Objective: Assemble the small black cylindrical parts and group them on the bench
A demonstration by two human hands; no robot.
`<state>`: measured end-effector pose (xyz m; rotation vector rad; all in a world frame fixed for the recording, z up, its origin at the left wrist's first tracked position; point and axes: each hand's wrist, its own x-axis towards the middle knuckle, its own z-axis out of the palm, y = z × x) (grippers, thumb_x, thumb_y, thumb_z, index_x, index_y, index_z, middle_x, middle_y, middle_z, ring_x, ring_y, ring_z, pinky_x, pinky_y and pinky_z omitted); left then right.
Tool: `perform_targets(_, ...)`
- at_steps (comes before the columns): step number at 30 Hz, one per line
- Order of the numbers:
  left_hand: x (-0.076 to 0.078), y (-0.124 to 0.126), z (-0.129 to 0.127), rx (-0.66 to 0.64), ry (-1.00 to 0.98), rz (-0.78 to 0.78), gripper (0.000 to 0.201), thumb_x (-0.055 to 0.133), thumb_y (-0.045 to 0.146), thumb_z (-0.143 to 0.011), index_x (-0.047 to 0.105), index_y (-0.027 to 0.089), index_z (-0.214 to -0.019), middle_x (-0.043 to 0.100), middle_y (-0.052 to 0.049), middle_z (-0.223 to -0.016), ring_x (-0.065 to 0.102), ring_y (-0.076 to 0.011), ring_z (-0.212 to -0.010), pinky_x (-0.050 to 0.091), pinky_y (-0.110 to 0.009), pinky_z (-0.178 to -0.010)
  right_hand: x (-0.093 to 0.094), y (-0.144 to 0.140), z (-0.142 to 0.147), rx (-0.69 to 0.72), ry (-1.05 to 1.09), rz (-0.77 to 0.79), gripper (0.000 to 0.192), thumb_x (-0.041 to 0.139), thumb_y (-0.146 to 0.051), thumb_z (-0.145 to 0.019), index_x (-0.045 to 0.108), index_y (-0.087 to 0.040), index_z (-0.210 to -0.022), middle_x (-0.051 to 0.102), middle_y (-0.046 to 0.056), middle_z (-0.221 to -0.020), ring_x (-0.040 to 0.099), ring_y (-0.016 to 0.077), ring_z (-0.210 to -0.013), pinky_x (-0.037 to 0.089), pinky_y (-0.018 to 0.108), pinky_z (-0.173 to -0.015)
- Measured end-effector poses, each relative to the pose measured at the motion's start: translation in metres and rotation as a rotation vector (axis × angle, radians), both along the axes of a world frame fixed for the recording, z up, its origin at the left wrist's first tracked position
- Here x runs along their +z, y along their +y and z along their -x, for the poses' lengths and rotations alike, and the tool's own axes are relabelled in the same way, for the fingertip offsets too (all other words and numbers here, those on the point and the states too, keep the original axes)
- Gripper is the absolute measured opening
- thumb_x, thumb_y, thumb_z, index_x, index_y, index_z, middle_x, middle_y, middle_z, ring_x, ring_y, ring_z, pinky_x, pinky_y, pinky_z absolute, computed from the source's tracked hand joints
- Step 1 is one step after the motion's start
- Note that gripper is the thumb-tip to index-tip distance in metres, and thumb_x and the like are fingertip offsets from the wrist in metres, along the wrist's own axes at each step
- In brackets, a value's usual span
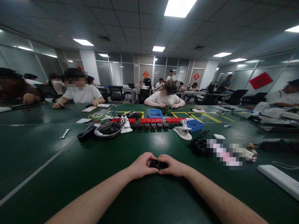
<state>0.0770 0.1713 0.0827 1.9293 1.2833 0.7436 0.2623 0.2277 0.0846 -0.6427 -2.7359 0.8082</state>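
My left hand (140, 165) and my right hand (173, 165) meet at the middle of the dark green table (70, 174), fingertips together. Between them they grip a small black round part (156, 163), perhaps a ring or lens piece; most of it is hidden by my fingers. Both forearms rest low over the table and reach in from the bottom edge. A cluster of similar black round parts (198, 146) lies to the right, a short way beyond my right hand.
Across the table stand a round dark dish (108, 129), rows of red and black parts (151, 120), two blue bins (195, 125), a white clamp-like tool (182, 131) and a wrench (65, 133). A white bar (277, 179) lies at right. Several seated people work around the far edges.
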Motion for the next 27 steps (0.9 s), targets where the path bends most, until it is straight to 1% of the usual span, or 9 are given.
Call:
perform_targets(9,-0.002,0.002,0.001,-0.019,-0.010,0.016,0.037,0.063,0.038,-0.060,0.050,0.016,-0.087,0.042,0.003,-0.074,0.038,-0.0058,-0.053,0.030,-0.017,-0.046,-0.003,0.001,0.001,0.015,0.015,-0.008,0.027,0.061,-0.031,-0.068,0.058,-0.019,-0.092,0.051,0.002,-0.089,0.045,0.0169,-0.085,0.034,0.028,-0.076)
perform_targets(14,0.002,0.000,0.000,-0.028,-0.022,0.017,0.035,0.063,0.037,-0.061,0.050,0.016,-0.086,0.041,0.003,-0.076,0.037,-0.0059,-0.054,0.030,-0.017,-0.046,0.000,0.001,-0.001,0.033,0.007,-0.006,0.028,0.060,-0.031,-0.069,0.057,-0.019,-0.094,0.052,0.002,-0.090,0.045,0.0167,-0.086,0.034,0.028,-0.077)
perform_targets(17,0.004,-0.001,0.000,-0.030,-0.024,0.026,0.036,0.063,0.037,-0.061,0.050,0.016,-0.087,0.041,0.003,-0.076,0.037,-0.0058,-0.054,0.030,-0.017,-0.046,0.000,0.001,0.000,0.026,0.007,-0.007,0.024,0.059,-0.031,-0.070,0.058,-0.018,-0.090,0.052,0.002,-0.087,0.045,0.0163,-0.085,0.034,0.027,-0.076)
perform_targets(20,0.005,-0.001,-0.001,-0.017,-0.006,0.034,0.039,0.064,0.040,-0.060,0.050,0.015,-0.086,0.041,0.003,-0.075,0.036,-0.0057,-0.053,0.029,-0.017,-0.045,-0.003,0.002,0.001,-0.006,0.011,-0.028,0.024,0.061,-0.033,-0.068,0.058,-0.017,-0.085,0.052,0.001,-0.082,0.046,0.0154,-0.081,0.034,0.026,-0.072)
perform_targets(22,0.005,-0.002,-0.003,0.014,0.022,0.031,0.041,0.065,0.042,-0.057,0.051,0.015,-0.084,0.042,0.003,-0.074,0.036,-0.0059,-0.053,0.028,-0.017,-0.045,-0.007,0.003,0.002,-0.051,0.004,-0.045,0.026,0.064,-0.037,-0.063,0.057,-0.016,-0.079,0.052,0.000,-0.077,0.046,0.0144,-0.076,0.035,0.023,-0.066)
perform_targets(24,0.003,-0.003,-0.006,0.068,0.056,0.010,0.040,0.065,0.042,-0.056,0.052,0.015,-0.082,0.043,0.003,-0.074,0.037,-0.0067,-0.053,0.029,-0.017,-0.045,-0.011,0.003,0.004,-0.126,-0.011,-0.065,0.032,0.067,-0.040,-0.058,0.054,-0.016,-0.073,0.050,-0.001,-0.072,0.046,0.0134,-0.070,0.034,0.021,-0.059)
perform_targets(27,0.002,-0.007,-0.013,0.196,0.120,-0.059,0.035,0.065,0.040,-0.057,0.052,0.017,-0.081,0.046,0.002,-0.075,0.042,-0.0097,-0.058,0.032,-0.020,-0.050,-0.015,-0.002,0.008,-0.241,-0.051,-0.144,0.039,0.067,-0.047,-0.053,0.051,-0.016,-0.070,0.050,-0.002,-0.068,0.045,0.0131,-0.065,0.031,0.020,-0.053)
